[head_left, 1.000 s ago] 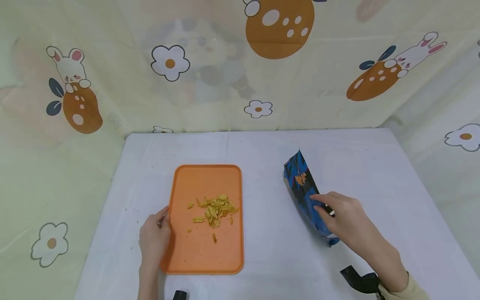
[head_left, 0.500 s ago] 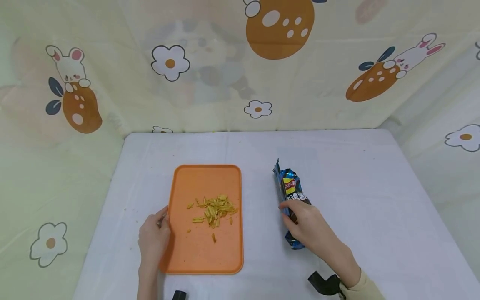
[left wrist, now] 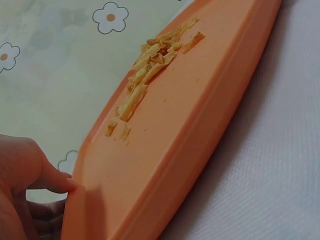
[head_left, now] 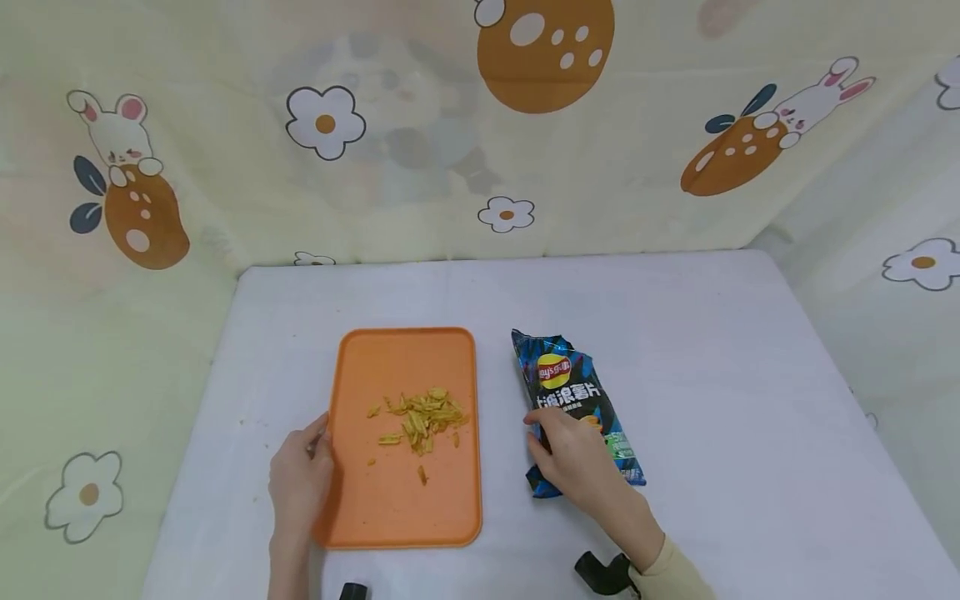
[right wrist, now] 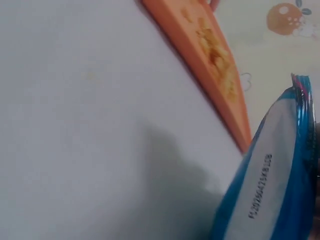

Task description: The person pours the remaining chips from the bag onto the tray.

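An orange tray (head_left: 405, 358) lies on the left half of the white table, with a small heap of yellow chip pieces (head_left: 427, 419) in its middle. My left hand (head_left: 302, 479) holds the tray's left edge. In the left wrist view, a fingertip (left wrist: 67, 186) presses at the rim while other fingers curl below. To the right of the tray, my right hand (head_left: 579, 460) grips a blue and black chip bag (head_left: 562, 375) across its lower part. The bag's printed front faces up, and its back (right wrist: 262, 190) shows in the right wrist view. My right fingers are mostly hidden there.
Black wrist mount parts (head_left: 603, 573) stick out by the right sleeve and at the bottom edge. A pale curtain (head_left: 420, 183) with rabbits and flowers hangs behind the white table (head_left: 720, 350). Tiny crumbs dot the tray around the heap.
My right hand has moved left with the chip bag, toward the tray. The bag has turned so its printed front now faces up. My left hand and the tray stay put.
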A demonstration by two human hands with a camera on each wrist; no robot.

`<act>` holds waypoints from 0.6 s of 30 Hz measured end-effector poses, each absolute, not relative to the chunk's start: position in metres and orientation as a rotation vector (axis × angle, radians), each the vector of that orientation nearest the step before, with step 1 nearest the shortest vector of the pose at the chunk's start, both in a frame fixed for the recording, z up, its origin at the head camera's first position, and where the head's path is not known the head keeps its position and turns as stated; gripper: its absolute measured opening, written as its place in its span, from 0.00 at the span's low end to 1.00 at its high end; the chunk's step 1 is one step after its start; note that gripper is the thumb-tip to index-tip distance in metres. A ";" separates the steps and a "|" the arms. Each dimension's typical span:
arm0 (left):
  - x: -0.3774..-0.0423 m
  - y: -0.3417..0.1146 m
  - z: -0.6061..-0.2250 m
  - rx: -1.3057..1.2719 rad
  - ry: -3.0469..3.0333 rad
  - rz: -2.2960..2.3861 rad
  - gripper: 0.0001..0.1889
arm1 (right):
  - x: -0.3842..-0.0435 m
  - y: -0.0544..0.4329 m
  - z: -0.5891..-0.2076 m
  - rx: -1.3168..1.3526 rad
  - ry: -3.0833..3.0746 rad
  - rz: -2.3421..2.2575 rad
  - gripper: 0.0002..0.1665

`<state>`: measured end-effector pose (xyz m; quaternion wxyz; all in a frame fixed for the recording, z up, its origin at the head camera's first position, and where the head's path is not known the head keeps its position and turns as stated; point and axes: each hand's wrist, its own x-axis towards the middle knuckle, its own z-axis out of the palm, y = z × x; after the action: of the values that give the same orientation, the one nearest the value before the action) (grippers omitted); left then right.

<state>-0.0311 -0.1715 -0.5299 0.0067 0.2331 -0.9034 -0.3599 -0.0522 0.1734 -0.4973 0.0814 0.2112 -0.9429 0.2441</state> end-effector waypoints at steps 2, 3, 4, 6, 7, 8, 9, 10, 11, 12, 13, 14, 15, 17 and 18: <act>-0.031 -0.172 -0.530 0.722 -2.822 -1.125 0.21 | -0.052 0.170 -0.504 0.646 -2.807 0.702 0.13; -0.032 -0.172 -0.531 0.722 -2.823 -1.123 0.21 | -0.053 0.168 -0.508 0.648 -2.805 0.689 0.13; -0.032 -0.172 -0.531 0.720 -2.822 -1.122 0.21 | -0.053 0.167 -0.511 0.650 -2.807 0.681 0.12; -0.033 -0.172 -0.532 0.715 -2.824 -1.126 0.21 | -0.053 0.164 -0.515 0.650 -2.810 0.678 0.12; -0.033 -0.172 -0.532 0.713 -2.825 -1.131 0.21 | -0.054 0.163 -0.517 0.651 -2.812 0.668 0.11; -0.033 -0.172 -0.532 0.715 -2.828 -1.134 0.21 | -0.054 0.163 -0.519 0.652 -2.814 0.660 0.11; -0.033 -0.172 -0.532 0.713 -2.827 -1.136 0.21 | -0.055 0.162 -0.521 0.651 -2.819 0.652 0.11; -0.033 -0.172 -0.533 0.709 -2.828 -1.131 0.21 | -0.055 0.160 -0.522 0.653 -2.823 0.648 0.11; -0.033 -0.172 -0.533 0.711 -2.828 -1.127 0.21 | -0.056 0.159 -0.524 0.655 -2.825 0.642 0.11; -0.033 -0.173 -0.532 0.713 -2.828 -1.120 0.21 | -0.057 0.157 -0.525 0.656 -2.829 0.636 0.10; -0.033 -0.173 -0.532 0.716 -2.827 -1.115 0.21 | -0.058 0.155 -0.526 0.658 -2.831 0.628 0.10; -0.033 -0.173 -0.532 0.722 -2.827 -1.110 0.21 | -0.059 0.154 -0.528 0.660 -2.830 0.625 0.10; -0.032 -0.173 -0.532 0.728 -2.828 -1.108 0.21 | -0.060 0.152 -0.529 0.660 -2.827 0.623 0.09; -0.032 -0.173 -0.533 0.750 -2.832 -1.115 0.22 | -0.062 0.149 -0.532 0.656 -2.813 0.601 0.09; -0.032 -0.173 -0.533 0.758 -2.834 -1.117 0.22 | -0.062 0.147 -0.534 0.653 -2.806 0.590 0.09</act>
<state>-0.0319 -0.1731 -0.5329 0.0013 0.2414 -0.9028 -0.3559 -0.0618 0.1470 -0.5339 0.1001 0.2208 -0.9494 0.1997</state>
